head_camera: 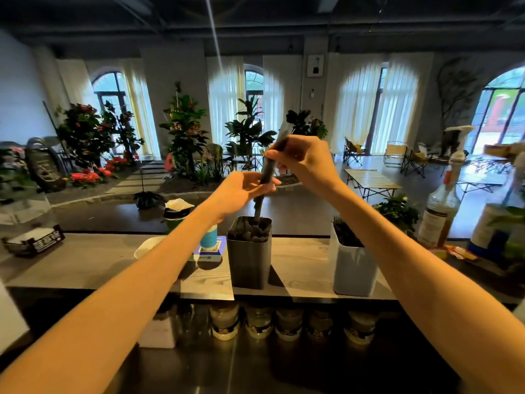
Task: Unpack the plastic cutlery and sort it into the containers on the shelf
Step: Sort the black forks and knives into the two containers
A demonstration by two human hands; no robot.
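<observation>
Wooden shelf (301, 263), plants behind. Both hands pinching a black wrapped cutlery piece (268, 169): left hand (241, 191) low, right hand (301, 160) high, tip in dark container (249, 260). White container (355, 268) beside.

We see daylight flooding through the arched windows (252, 89) at twelve o'clock, blown out to white behind the sheer curtains (358, 100); the ceiling above stays nearly black. Both forearms catch a warm glow, while the counter (85, 260) keeps dim; the dark container (249, 253) throws a shadow toward four o'clock. We notice strong wide-angle bending at nine and three o'clock; the bottle (443, 206) at three leans and smears; the jars (258, 322) at six o'clock are soft and murky.
</observation>
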